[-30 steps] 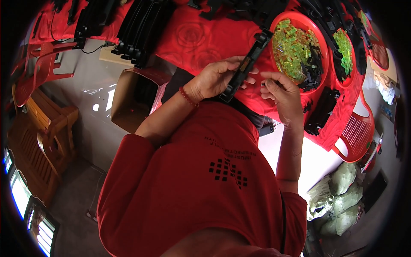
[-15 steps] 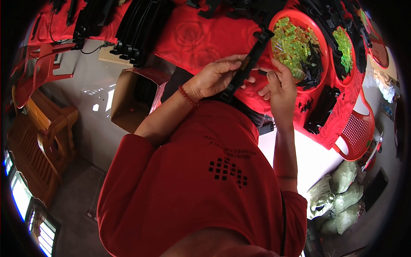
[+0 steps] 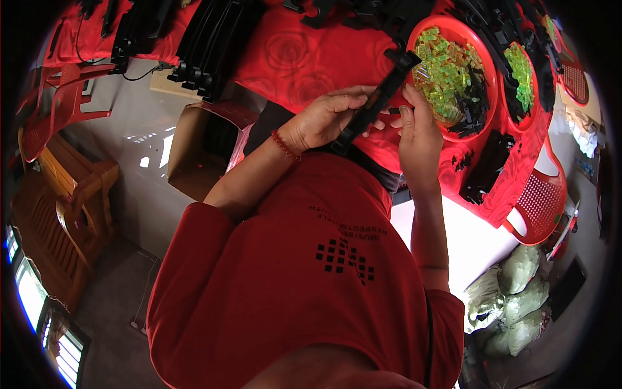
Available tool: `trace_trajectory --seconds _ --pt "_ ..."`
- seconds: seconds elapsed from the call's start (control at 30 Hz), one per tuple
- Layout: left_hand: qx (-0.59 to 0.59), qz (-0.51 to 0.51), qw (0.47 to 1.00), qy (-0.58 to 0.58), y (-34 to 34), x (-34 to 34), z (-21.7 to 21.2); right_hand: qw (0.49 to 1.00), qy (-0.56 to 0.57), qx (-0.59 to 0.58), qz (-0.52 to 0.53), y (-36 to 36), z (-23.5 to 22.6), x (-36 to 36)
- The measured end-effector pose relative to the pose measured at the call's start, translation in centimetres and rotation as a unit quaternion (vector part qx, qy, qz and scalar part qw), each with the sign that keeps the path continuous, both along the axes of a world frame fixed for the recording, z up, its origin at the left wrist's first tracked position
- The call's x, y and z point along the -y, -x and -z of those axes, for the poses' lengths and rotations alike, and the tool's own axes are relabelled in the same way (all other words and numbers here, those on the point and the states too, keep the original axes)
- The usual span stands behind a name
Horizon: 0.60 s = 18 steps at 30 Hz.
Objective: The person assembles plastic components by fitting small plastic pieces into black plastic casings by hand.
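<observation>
My left hand (image 3: 324, 121) is closed around a long, narrow black plastic part (image 3: 381, 93) with widened ends. The part slants from near my shirt up toward the rim of a red basin (image 3: 494, 97). Close by on the right, my right hand (image 3: 420, 133) pinches a small black piece (image 3: 394, 111) between thumb and fingers, near the long part's side. Its exact shape is too small to make out. Inside the basin lie many translucent yellow-green pieces (image 3: 440, 68) and a heap of small black pieces (image 3: 468, 111).
A red flowered cloth (image 3: 285, 55) covers the table. Long black parts (image 3: 217, 42) are stacked at the far left. A second red container (image 3: 535, 91) of yellow-green pieces stands right. An opened cardboard box (image 3: 184, 149), red chairs (image 3: 543, 201) and stuffed bags (image 3: 521, 301) surround the table.
My right hand has moved slightly left, nearer the long part, its fingers now closer together around the small piece. The long part's far end has swung a little right and toward me.
</observation>
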<state>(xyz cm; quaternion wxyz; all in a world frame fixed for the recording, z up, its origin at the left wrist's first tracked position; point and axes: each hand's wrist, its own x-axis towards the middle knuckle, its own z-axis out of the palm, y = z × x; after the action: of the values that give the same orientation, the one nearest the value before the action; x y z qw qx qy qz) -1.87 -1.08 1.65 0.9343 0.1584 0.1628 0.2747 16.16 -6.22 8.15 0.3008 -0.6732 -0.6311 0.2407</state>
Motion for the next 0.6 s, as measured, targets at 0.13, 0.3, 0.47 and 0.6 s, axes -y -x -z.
trace_trajectory --seconds 0.13,0.3,0.47,0.6 --pt "0.014 -0.006 1.000 0.009 0.0 0.1 0.3 0.997 0.043 -0.060 0.039 0.2 -0.3 -0.1" --pt "0.002 -0.004 1.000 0.011 0.1 0.1 0.3 0.986 0.071 -0.132 0.070 0.4 -0.7 -0.4" --pt "0.012 0.003 1.000 -0.001 0.2 0.0 0.7 0.991 0.087 -0.071 0.078 0.0 -0.4 -0.6" --pt "0.011 -0.001 1.000 -0.013 0.1 0.0 0.4 0.991 0.081 0.088 0.058 -0.6 -0.2 -0.7"
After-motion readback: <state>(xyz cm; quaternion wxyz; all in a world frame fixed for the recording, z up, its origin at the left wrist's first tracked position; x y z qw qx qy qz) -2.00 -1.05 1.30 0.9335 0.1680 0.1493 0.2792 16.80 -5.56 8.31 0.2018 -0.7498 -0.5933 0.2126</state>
